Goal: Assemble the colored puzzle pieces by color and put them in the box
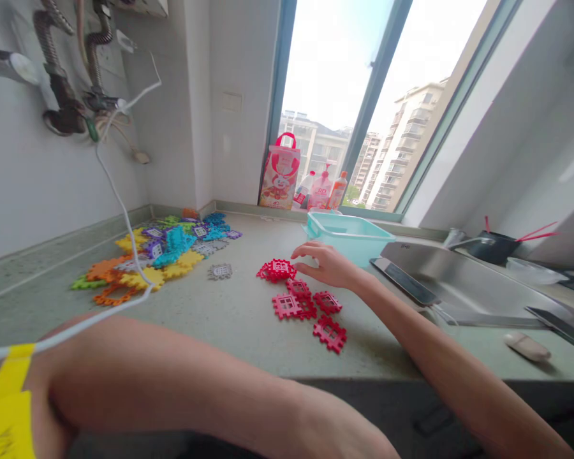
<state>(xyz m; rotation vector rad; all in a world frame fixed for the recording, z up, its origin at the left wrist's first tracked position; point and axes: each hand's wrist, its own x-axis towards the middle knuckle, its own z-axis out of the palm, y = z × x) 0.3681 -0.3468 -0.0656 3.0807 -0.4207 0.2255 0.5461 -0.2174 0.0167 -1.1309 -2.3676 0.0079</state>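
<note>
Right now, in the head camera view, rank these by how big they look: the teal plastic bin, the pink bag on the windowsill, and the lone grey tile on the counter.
1. teal plastic bin
2. pink bag, though it stands farther away, so its true size against the bin is unsure
3. grey tile, plainly the smallest

A home kitchen is shown: a steel sink [463,280] is set just right of the hand [328,264], flats seen beyond the window [363,95].
</note>
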